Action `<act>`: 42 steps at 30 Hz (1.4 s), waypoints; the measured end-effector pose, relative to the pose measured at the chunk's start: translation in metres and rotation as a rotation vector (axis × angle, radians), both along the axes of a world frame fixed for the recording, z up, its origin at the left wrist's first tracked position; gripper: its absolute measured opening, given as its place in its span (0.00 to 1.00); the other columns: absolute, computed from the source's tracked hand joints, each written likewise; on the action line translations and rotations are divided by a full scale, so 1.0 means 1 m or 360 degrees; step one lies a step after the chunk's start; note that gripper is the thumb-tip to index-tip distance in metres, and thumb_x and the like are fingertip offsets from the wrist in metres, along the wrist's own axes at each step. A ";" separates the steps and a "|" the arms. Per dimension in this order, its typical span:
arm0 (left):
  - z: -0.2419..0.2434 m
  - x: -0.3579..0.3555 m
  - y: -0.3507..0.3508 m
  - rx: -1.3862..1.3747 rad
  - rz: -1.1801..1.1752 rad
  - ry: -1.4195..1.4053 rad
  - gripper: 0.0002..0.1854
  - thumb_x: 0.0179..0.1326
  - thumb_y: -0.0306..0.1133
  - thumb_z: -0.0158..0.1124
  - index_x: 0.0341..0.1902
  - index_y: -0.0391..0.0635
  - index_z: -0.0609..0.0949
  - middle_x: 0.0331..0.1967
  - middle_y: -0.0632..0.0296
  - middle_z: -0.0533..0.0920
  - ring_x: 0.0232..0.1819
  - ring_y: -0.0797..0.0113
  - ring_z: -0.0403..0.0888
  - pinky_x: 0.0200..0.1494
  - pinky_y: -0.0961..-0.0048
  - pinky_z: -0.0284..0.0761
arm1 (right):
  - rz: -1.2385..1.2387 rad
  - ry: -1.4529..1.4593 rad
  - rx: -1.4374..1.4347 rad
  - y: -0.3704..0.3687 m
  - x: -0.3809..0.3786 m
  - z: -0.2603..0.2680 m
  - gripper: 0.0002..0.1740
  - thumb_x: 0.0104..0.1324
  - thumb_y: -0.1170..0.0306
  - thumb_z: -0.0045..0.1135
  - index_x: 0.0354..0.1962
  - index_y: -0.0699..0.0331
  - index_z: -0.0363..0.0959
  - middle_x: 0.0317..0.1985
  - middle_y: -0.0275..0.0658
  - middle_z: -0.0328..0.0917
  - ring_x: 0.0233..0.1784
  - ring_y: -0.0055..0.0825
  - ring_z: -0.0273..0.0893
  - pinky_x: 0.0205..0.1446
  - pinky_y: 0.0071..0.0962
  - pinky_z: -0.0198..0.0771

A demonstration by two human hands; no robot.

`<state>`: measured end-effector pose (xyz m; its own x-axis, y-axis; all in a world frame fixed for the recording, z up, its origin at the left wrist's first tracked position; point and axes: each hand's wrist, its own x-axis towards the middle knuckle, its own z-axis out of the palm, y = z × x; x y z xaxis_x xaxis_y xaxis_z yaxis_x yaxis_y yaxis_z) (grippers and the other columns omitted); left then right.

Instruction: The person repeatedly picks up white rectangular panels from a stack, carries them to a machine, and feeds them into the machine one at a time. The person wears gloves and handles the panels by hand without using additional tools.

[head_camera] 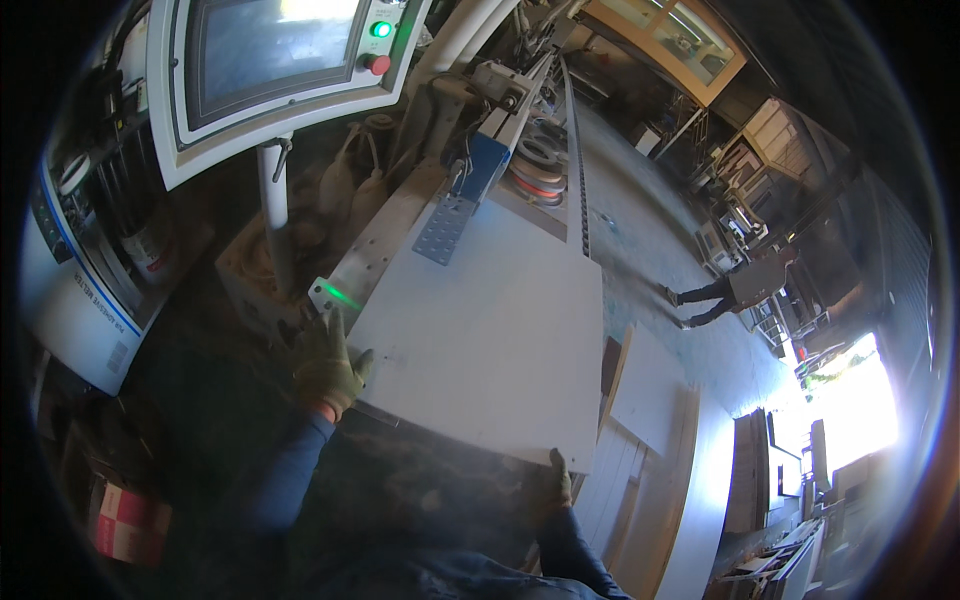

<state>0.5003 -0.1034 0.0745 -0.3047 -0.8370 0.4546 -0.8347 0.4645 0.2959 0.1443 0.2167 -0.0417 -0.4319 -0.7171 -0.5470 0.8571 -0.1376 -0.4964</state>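
A white rectangular panel (487, 330) lies flat on an edge-banding machine's infeed, its far end beside a perforated metal plate (444, 231) on a blue bracket (487, 161). My left hand (328, 364), in a work glove, is at the panel's near left edge. Its fingers are spread toward the end of the metal guide (352, 281), where a green light line shows, and its thumb points at the panel. My right hand (556, 480), also gloved, grips the near right corner, thumb on top and fingers hidden underneath.
A control screen (274, 60) with a green lamp (381, 30) and a red button (377, 64) overhangs the left. Stacked boards (652, 450) stand at the right. Edge-banding rolls (538, 165) lie beyond the panel. Another person (739, 291) is across the floor. A carton (124, 525) sits lower left.
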 end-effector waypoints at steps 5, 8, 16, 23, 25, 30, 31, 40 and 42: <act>-0.009 0.003 -0.006 0.0150 0.0043 0.0119 0.43 0.66 0.56 0.59 0.75 0.40 0.62 0.67 0.38 0.70 0.64 0.36 0.71 0.63 0.46 0.70 | -0.0429 -0.1044 -0.0635 -0.038 -0.030 -0.035 0.23 0.74 0.51 0.51 0.52 0.63 0.72 0.52 0.39 0.80 0.62 0.35 0.72 0.65 0.39 0.68; -0.022 0.004 -0.010 0.0044 0.0038 0.0114 0.43 0.67 0.58 0.57 0.75 0.39 0.61 0.68 0.38 0.69 0.64 0.36 0.71 0.63 0.46 0.70 | -0.0214 0.0156 0.0001 -0.031 -0.006 -0.044 0.21 0.74 0.53 0.50 0.49 0.63 0.74 0.49 0.39 0.80 0.60 0.33 0.74 0.65 0.38 0.68; -0.048 -0.006 -0.013 0.0027 0.0125 0.0077 0.46 0.67 0.66 0.51 0.78 0.45 0.58 0.72 0.38 0.66 0.69 0.39 0.68 0.67 0.46 0.66 | 0.0644 0.0665 0.0905 0.185 0.080 -0.116 0.14 0.73 0.66 0.46 0.45 0.65 0.78 0.49 0.41 0.81 0.55 0.36 0.79 0.66 0.40 0.71; -0.065 -0.004 -0.033 -0.0077 0.0177 -0.0426 0.45 0.66 0.68 0.50 0.76 0.48 0.62 0.69 0.42 0.71 0.69 0.42 0.68 0.66 0.46 0.66 | 0.1678 0.1388 0.2048 0.391 0.152 -0.201 0.24 0.62 0.47 0.63 0.47 0.56 0.82 0.46 0.39 0.84 0.51 0.37 0.82 0.55 0.34 0.75; -0.063 -0.003 -0.037 0.0072 0.0155 -0.0376 0.43 0.67 0.65 0.52 0.75 0.46 0.64 0.69 0.45 0.72 0.69 0.42 0.69 0.66 0.47 0.67 | 0.1181 0.0834 0.2173 0.408 0.170 -0.203 0.35 0.56 0.40 0.70 0.44 0.65 0.85 0.44 0.48 0.85 0.49 0.41 0.83 0.54 0.37 0.75; -0.050 0.009 -0.002 0.0117 0.0056 -0.0134 0.33 0.70 0.53 0.54 0.70 0.42 0.70 0.61 0.42 0.78 0.58 0.40 0.78 0.59 0.52 0.74 | 0.1216 0.1074 0.1854 0.421 0.160 -0.165 0.26 0.65 0.53 0.63 0.52 0.64 0.81 0.46 0.45 0.86 0.48 0.42 0.84 0.56 0.36 0.76; -0.053 0.009 0.018 -0.0143 0.0050 -0.0013 0.30 0.71 0.50 0.55 0.68 0.41 0.71 0.59 0.41 0.79 0.56 0.40 0.80 0.57 0.51 0.75 | 0.1064 0.0999 0.1847 0.422 0.149 -0.158 0.26 0.65 0.53 0.63 0.52 0.65 0.81 0.47 0.46 0.86 0.49 0.42 0.84 0.56 0.36 0.76; -0.162 -0.144 0.294 0.0797 -0.1021 0.0068 0.27 0.70 0.43 0.60 0.63 0.35 0.75 0.52 0.46 0.81 0.54 0.53 0.80 0.57 0.60 0.75 | 0.0501 0.0474 0.1952 0.493 0.054 -0.121 0.26 0.63 0.53 0.64 0.50 0.65 0.83 0.40 0.46 0.87 0.40 0.35 0.86 0.47 0.33 0.78; -0.158 -0.217 0.318 0.1271 -0.1099 0.0098 0.29 0.69 0.45 0.62 0.64 0.35 0.75 0.53 0.47 0.82 0.54 0.53 0.80 0.57 0.60 0.74 | 0.0450 0.0480 0.1932 0.513 0.037 -0.127 0.26 0.64 0.52 0.62 0.48 0.66 0.83 0.39 0.46 0.87 0.43 0.37 0.84 0.49 0.34 0.77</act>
